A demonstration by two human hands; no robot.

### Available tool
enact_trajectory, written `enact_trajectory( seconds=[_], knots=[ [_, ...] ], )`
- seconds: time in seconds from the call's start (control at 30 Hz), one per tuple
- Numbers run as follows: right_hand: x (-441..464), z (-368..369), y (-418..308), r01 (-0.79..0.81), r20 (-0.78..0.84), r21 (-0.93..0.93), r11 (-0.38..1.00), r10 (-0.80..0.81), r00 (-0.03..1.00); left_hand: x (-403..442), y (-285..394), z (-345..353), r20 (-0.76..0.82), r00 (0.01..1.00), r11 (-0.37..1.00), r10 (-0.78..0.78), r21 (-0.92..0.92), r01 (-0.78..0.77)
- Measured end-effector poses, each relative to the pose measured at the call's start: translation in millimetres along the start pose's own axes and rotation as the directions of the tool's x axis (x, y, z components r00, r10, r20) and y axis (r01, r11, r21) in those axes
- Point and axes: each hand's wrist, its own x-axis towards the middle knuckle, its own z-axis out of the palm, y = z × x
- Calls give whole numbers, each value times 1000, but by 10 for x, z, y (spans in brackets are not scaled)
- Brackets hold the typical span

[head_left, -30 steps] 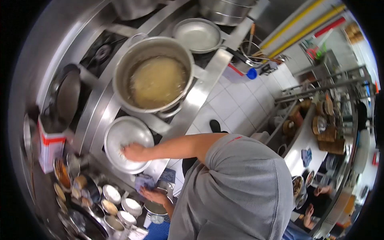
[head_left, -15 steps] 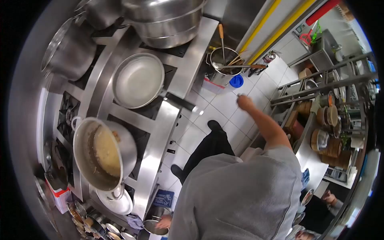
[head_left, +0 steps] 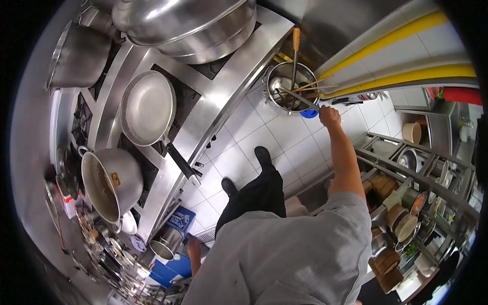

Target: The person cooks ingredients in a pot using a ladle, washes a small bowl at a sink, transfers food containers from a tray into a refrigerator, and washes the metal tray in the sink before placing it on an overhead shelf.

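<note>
My right hand (head_left: 330, 116) is closed around the end of a long-handled ladle (head_left: 301, 98). The ladle's head rests inside a tall metal pot (head_left: 272, 97) that stands low beside the stove. Also in that pot are a tool with a wooden handle (head_left: 296, 39) and several thin sticks (head_left: 312, 86). Down at the lower left, my left hand (head_left: 194, 249) hangs by my side near a metal pot (head_left: 161, 249); its fingers are too small and unclear to read.
On the stove to the left are a frying pan (head_left: 148, 109) with its handle past the front edge, a deep pot (head_left: 127, 178) and a large lidded steamer (head_left: 213, 43). Shelves (head_left: 422, 173) with pans and bowls line the right. White tiles (head_left: 239, 152) cover the floor.
My right hand has reached forward to the pot and taken hold of the ladle's handle. The view has shifted, and I stand nearer the pot of tools.
</note>
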Motion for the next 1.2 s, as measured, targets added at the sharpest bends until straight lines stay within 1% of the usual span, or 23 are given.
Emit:
enact_trajectory(
  seconds=[0.07,0.2,0.27,0.33,0.4,0.47,0.5,0.6,0.63,0.67,0.73,0.77,0.8,0.83,0.87,0.9,0.93,0.97,1.0,1.07,1.13,1.17,1.2],
  knots=[
    [-202,-30,-66,3,6,91,996,-3,1000,-10,271,-2,29,996,995,-80,-58,82],
    [-675,170,-132,-150,109,424,893,114,987,-27,872,172,14,993,974,117,-195,-112],
    [-677,690,-75,47,-8,533,845,-51,999,55,880,330,38,991,974,127,-194,-117],
    [-1178,-146,-409,-349,383,713,608,80,920,108,850,444,74,976,973,203,-129,-192],
    [-1208,371,-440,-246,195,667,703,153,969,100,1051,353,193,974,991,121,-84,-106],
    [-1423,531,-528,-164,112,639,752,120,986,78,1146,244,177,975,985,131,-135,-107],
    [-1602,480,-632,-204,149,680,704,140,979,125,1065,297,129,970,973,204,-140,-185],
    [-2282,784,-896,158,-274,866,474,185,944,178,1041,226,-2,919,907,393,-160,-389],
    [-2521,638,-1058,133,-218,916,377,192,957,64,1275,-20,45,912,878,409,-293,-379],
    [-2696,640,-1187,196,-306,875,443,193,932,118,1327,-25,78,911,881,405,-303,-365],
    [-3342,-74,-1755,105,-150,942,320,119,982,-5,1563,-217,-38,817,745,576,-387,-544],
    [-3573,-284,-2000,140,-170,934,328,64,983,-72,1725,-347,-90,758,645,646,-466,-606],
    [-3798,-509,-2299,268,-252,937,226,-96,963,-219,1886,-581,-115,707,565,698,-519,-642],
    [-3958,-669,-2625,373,-340,922,107,-236,910,-329,1964,-770,-194,633,458,749,-540,-706],
    [-4013,-719,-2918,399,-362,911,105,-262,895,-395,1986,-902,-271,548,342,791,-547,-764],
    [-4064,-805,-3211,701,-560,708,86,-535,632,-458,1960,-1096,-306,547,330,779,-541,-773],
    [-4267,-942,-3509,906,-614,422,-34,-746,258,-632,1842,-1308,-478,367,177,798,-397,-901],
    [-4422,-1019,-3886,949,-604,286,-135,-794,69,-653,1708,-1356,-607,170,40,776,-223,-974],
    [-4662,-1118,-4275,957,-563,152,-248,-817,-122,-704,1472,-1428,-638,168,40,751,-211,-977],
    [-5008,-1051,-4960,926,-381,89,-367,-871,-309,-853,815,-1604,-562,550,151,617,-602,-784],
    [-5585,-1046,-5574,879,-215,337,-337,-937,-277,-844,19,-1487,-698,653,108,294,-655,-748],
    [-5748,-959,-5827,872,-217,333,-358,-929,-298,-884,-380,-1468,-724,681,148,109,-666,-732],
    [-5823,-750,-6099,844,-184,455,-283,-958,-222,-902,-791,-1416,-728,681,186,-79,-682,-707]
  ],
)
